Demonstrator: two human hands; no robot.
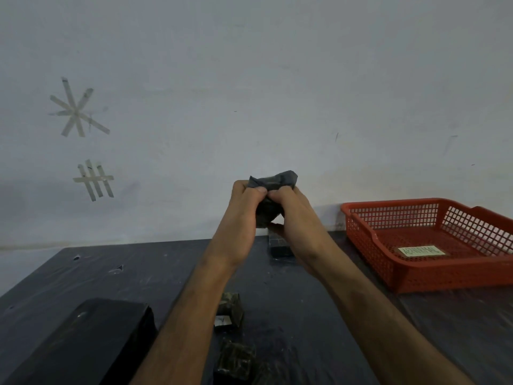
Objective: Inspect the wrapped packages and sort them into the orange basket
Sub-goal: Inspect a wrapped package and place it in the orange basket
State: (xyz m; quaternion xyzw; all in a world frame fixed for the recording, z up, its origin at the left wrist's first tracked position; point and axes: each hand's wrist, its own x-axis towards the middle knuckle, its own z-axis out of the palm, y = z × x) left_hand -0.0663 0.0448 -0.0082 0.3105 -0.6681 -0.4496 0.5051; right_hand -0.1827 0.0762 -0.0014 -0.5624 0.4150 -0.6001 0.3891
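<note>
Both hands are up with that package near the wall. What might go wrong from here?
1. The wrapped package is held high by the left hand and right hand; if it slips, it could drop onto the small package below.
2. The orange basket sits off to the right, so a toss might miss its rim.

Wall (277, 79): pale, ahead of me, tape star (76, 111) above tape grid (94, 180).
Table (144, 273): dark, black block (83, 343) at my left.

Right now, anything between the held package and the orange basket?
Nothing: head view shows only wall and bare table between the package and basket.
</note>
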